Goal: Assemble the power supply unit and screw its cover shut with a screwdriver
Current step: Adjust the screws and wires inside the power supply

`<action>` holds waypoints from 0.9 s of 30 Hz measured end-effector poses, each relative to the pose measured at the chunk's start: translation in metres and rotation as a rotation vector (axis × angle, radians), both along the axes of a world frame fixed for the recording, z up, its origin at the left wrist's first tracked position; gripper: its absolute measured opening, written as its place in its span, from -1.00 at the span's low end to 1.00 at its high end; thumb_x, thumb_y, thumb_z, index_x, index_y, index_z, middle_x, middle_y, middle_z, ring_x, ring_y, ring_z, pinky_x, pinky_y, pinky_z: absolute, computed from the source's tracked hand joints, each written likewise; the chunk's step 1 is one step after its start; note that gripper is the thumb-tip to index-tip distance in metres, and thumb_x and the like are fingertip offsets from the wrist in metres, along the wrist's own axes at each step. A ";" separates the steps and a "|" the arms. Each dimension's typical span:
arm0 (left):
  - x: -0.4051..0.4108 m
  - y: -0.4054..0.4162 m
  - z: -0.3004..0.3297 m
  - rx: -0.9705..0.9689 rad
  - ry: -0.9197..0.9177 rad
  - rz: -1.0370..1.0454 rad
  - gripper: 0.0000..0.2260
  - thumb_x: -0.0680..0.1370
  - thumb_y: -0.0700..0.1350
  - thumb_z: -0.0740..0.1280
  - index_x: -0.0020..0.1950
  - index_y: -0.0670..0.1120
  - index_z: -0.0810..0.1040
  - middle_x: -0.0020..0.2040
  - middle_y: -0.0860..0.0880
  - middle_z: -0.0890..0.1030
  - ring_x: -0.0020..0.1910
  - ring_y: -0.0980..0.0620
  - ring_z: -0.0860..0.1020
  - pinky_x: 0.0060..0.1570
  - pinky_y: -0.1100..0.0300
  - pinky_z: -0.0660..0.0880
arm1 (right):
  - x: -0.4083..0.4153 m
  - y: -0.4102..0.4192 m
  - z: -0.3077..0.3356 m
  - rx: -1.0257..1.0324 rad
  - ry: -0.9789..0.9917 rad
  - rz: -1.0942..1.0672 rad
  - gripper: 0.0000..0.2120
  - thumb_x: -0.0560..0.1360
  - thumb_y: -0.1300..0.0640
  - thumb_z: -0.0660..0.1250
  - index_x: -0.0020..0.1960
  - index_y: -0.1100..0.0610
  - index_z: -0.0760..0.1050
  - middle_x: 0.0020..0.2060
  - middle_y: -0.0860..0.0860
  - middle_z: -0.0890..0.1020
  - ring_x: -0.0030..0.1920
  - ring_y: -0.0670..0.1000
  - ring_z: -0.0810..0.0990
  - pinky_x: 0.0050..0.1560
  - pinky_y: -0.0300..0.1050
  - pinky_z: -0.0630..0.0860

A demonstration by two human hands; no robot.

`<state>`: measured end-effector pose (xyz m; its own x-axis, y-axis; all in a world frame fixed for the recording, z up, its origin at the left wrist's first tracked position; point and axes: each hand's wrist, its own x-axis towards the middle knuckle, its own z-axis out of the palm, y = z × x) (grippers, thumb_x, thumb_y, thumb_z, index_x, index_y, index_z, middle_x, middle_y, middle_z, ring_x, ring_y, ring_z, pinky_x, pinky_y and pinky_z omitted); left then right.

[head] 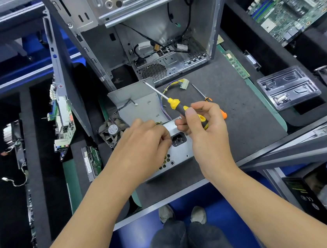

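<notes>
Power supply unit (179,152) sits on the dark foam mat (240,125) directly below us, near the front edge, its socket face turned toward us. Bare sheet steel, matte grey, with honeycomb vent holes at the lower left and a black three-pin inlet in the middle of that face.

Our left hand (144,140) rests over the unit's top left corner, fingers curled down onto the housing; what they pinch, if anything, we cannot tell. Our right hand (203,125) grips the screwdriver (173,103) by its yellow-and-black rubbery handle, thumb laid along it.

Key relation: the driver's long axis runs diagonally, handle near our right palm, thin bright shaft pointing up and away to the left, its tip over the far edge of the cover (135,98). So the tip points away from the unit, not down at it. We judge the tool needs to swing round and tip downward before any screw can be driven.

Cover lies flat just behind the unit, a folded grey metal plate, not yet fitted. Small loose screws (149,102) lie on it. A bundle of purple and yellow wires (165,95) ends in a pale plastic connector (184,83). Black cooling fan (112,130) leans at the left, touching the cover's corner. A second, orange-handled screwdriver (206,96) lies on the mat behind our right hand.
</notes>
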<state>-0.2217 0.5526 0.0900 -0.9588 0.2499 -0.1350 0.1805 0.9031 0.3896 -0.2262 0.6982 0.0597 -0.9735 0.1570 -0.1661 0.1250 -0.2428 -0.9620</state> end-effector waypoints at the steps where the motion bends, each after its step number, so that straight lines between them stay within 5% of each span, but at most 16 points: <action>1: -0.002 0.001 0.001 -0.003 -0.015 0.021 -0.87 0.62 -0.01 0.28 -0.04 0.03 0.61 -0.12 0.10 0.54 0.00 0.00 0.38 0.09 0.01 0.43 | 0.000 0.000 0.000 0.000 -0.003 0.000 -0.95 0.64 0.18 0.26 0.08 0.06 0.44 -0.20 -0.11 0.68 -0.15 -0.02 0.71 -0.02 -0.16 0.62; 10: 0.002 -0.004 -0.004 0.164 -0.021 0.125 -0.90 0.59 -0.04 0.36 -0.09 0.04 0.65 -0.14 0.14 0.58 -0.04 0.05 0.38 0.07 0.08 0.39 | 0.001 0.001 0.001 0.015 -0.017 0.000 -0.96 0.64 0.17 0.25 0.09 0.07 0.43 -0.22 -0.11 0.69 -0.15 -0.02 0.70 0.01 -0.14 0.63; 16: 0.025 -0.008 -0.018 0.272 0.264 0.147 -0.94 0.51 -0.16 0.50 -0.04 -0.10 0.69 -0.14 0.06 0.57 -0.07 0.00 0.46 0.04 0.36 0.30 | 0.000 0.002 0.006 -0.048 -0.029 -0.018 -0.92 0.60 0.20 0.33 0.07 0.20 0.50 -0.27 0.00 0.69 -0.18 0.01 0.71 -0.07 -0.17 0.63; 21: 0.033 0.002 -0.040 0.297 0.409 0.159 -0.87 0.46 -0.12 0.54 -0.06 -0.13 0.71 -0.16 -0.02 0.61 -0.10 -0.08 0.48 0.02 0.05 0.43 | -0.005 0.015 0.022 0.012 0.079 -0.093 -0.97 0.48 0.15 0.46 -0.13 0.09 0.62 -0.29 0.03 0.67 -0.33 -0.01 0.61 -0.25 -0.25 0.53; 27: 0.031 0.006 -0.047 0.340 0.495 0.222 -0.92 0.46 -0.12 0.51 -0.11 -0.11 0.72 -0.20 0.00 0.63 -0.16 -0.11 0.50 -0.07 -0.05 0.45 | -0.014 0.046 0.051 0.402 0.260 -0.089 -0.77 0.56 -0.18 0.28 -0.25 -0.16 0.44 -0.47 -0.04 0.59 -0.47 0.01 0.53 -0.35 -0.13 0.46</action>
<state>-0.1904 0.5584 0.0429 -0.9211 -0.0115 0.3892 0.2351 0.7804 0.5794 -0.2401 0.7437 0.1103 -0.9546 0.2431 0.1722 -0.1368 0.1558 -0.9783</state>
